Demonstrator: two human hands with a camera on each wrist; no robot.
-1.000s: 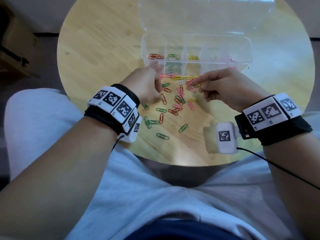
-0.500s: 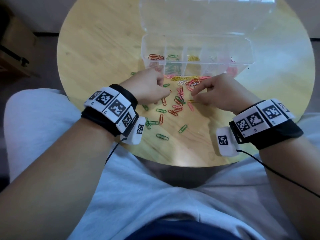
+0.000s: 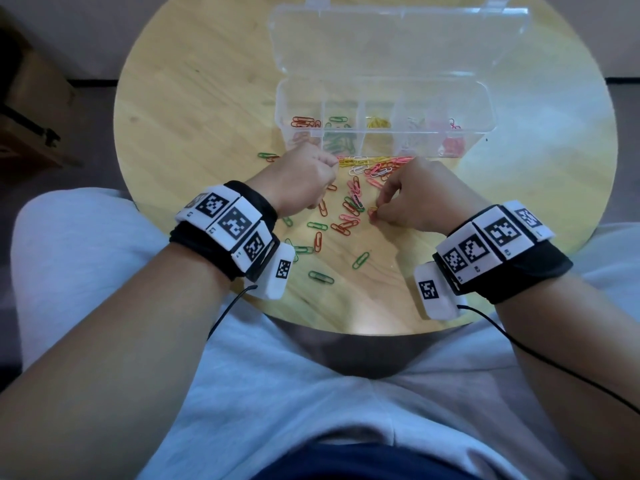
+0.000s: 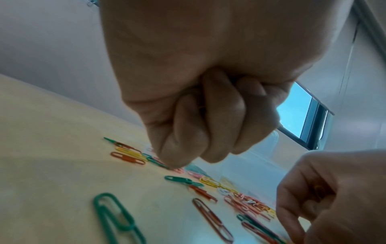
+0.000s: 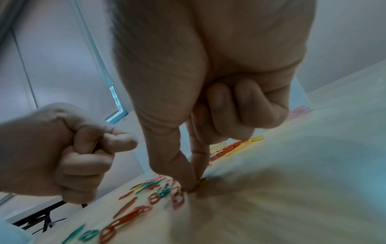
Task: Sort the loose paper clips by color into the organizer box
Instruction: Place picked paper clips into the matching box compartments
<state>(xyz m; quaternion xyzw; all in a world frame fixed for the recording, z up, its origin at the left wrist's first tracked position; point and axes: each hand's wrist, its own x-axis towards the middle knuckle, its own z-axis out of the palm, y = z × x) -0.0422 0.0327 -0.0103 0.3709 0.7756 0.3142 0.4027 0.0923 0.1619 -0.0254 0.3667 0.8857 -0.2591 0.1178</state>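
Note:
Loose coloured paper clips lie scattered on the round wooden table in front of the clear organizer box. The box holds red, green, yellow, white and pink clips in separate compartments. My left hand hovers as a fist just over the clips; a thin yellow clip shows between its curled fingers. To its right, my right hand is down on the table. Its thumb and forefinger pinch a yellow clip that lies on the wood, the other fingers curled in.
The box's clear lid stands open behind it. A row of yellow, white and pink clips lies along the box's front wall. Green clips sit nearer me. My lap is below the table's near edge.
My right hand has come back from the box toward me and closed its fingertips on a yellow clip. My left hand reached toward the pile, then drew its fingers into a fist.

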